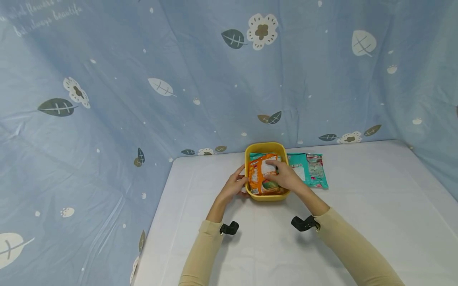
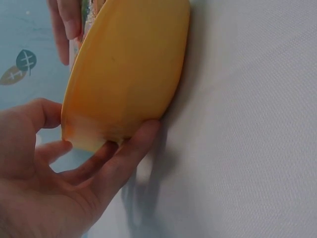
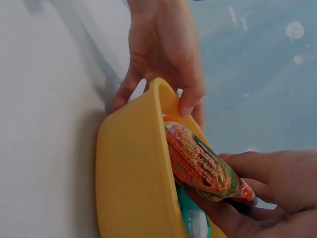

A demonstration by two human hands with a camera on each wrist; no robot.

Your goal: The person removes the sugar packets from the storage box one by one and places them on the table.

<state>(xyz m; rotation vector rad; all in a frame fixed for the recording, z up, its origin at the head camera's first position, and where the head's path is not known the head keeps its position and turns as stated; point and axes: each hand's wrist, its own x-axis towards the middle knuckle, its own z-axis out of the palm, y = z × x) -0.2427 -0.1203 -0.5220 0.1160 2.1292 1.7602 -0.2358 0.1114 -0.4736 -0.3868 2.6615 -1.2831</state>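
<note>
- Evidently the orange packet point(image 1: 255, 174) is the item being handled; it is resting inside the yellow basket point(image 1: 266, 148), partly over a teal packet point(image 3: 188, 206), and is sticking up at the mouth.
- Step, as I'm judging it: packets being arranged at the basket. Whether the orange one is going in or coming out, I'm not able to tell.
- Next move, if packing: seating the packet low, then loosening without dragging it back up. If unpacking: keeping the pinch and clearing the rim.
- Another teal packet point(image 1: 307, 170) is lying on the white desk point(image 1: 372, 206), just right of the basket; probably waiting its turn.
- Right hand point(image 1: 286, 174) is crossing the basket's right rim. Its fingers are pinching the orange packet, showing on opposite sides of it, the gap narrowing to the packet's thickness.
- Left hand point(image 1: 234, 186) is steadying the basket from the left; its fingers are bending round the wall, loosely spread, one hooking over the rim.
- Both forearms are angling forward and inward, in tan sleeves point(image 1: 352, 242), wrists low over the desk.
- Basket is standing upright.
</note>
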